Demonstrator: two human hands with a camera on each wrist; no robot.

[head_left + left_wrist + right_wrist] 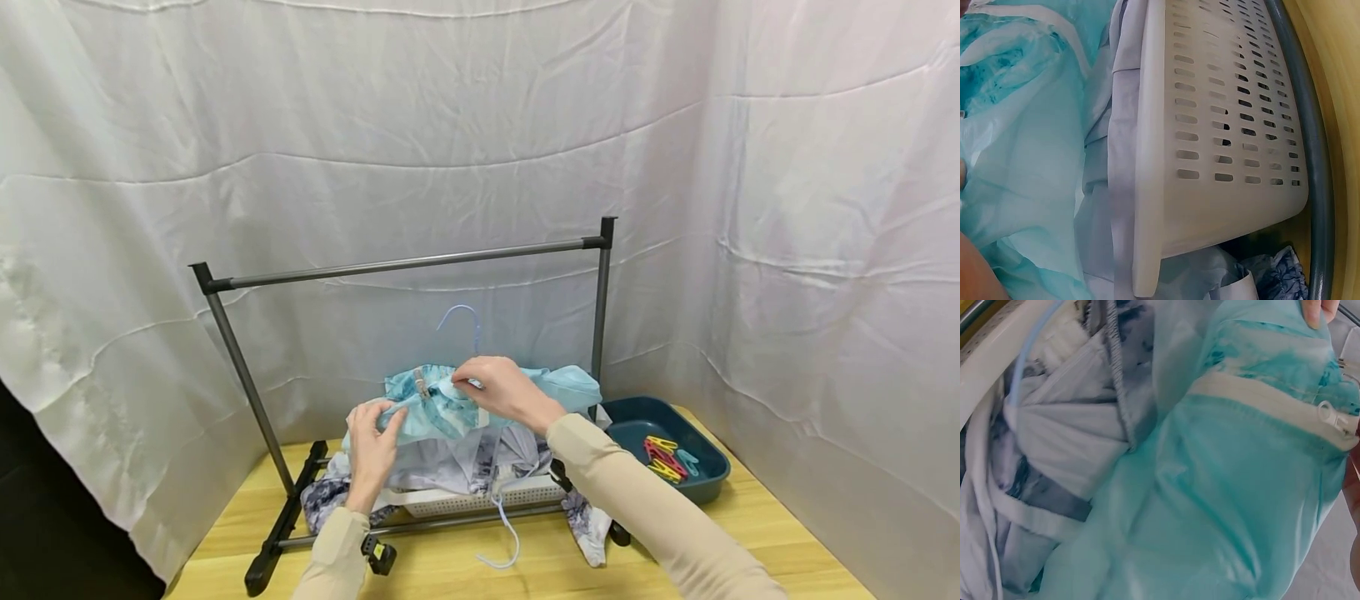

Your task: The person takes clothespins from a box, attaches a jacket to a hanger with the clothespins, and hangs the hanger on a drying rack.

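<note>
The turquoise garment [442, 421] was spread above the white basket [450, 502], a blue hanger hook [477, 329] rising behind it. The left hand's [371, 442] loosely closed grip pinched one edge, apparently steadying it; the right hand [501, 387] pinched cloth higher up, seemingly keeping it taut.

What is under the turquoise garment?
Under the turquoise garment lie greyish clothes, spilling over the rim of a white basket; a blue hook shows in front. The fabric covers the inside of the white basket, so what else it holds cannot be seen.
</note>
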